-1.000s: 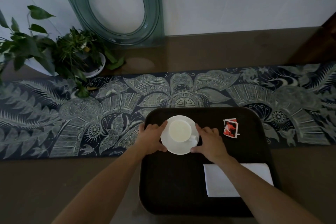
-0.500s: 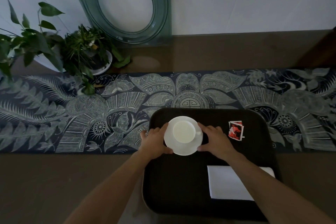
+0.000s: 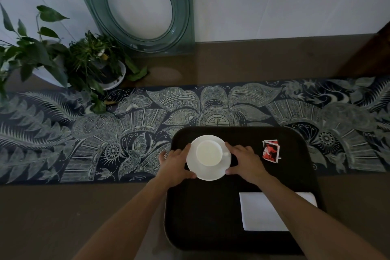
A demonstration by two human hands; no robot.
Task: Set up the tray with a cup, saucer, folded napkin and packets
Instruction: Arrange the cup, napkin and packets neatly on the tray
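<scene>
Your left hand (image 3: 175, 162) sat cupped against the left rim of the saucer (image 3: 207, 173), fingers curled round its edge, thumb at the near side. Your right hand (image 3: 245, 160) mirrored it on the right rim, fingers spread and pressed to the edge beside the cup's handle. Two hands, one saucer, clamped between them. On that saucer stood one white cup (image 3: 209, 152), upright, its handle pointing right toward your right fingers.

The saucer was in the far-left part of one dark tray (image 3: 202, 228); whether it touched the tray floor or hung just above it, I couldn't tell. To the right of your right hand, near the tray's far-right corner, lay the red packets (image 3: 271, 150), at least two, overlapping in a small fan; an exact count wasn't clear. Near you on the right side of the tray lay one folded white napkin (image 3: 259, 211), flat, partly under your right forearm.

The tray's far end rested on one patterned runner (image 3: 84, 133) across the brown table (image 3: 52, 217). Beyond, two potted plants (image 3: 84, 63) stood at the left, beside one green glass piece (image 3: 143, 6) leaning at the wall.
</scene>
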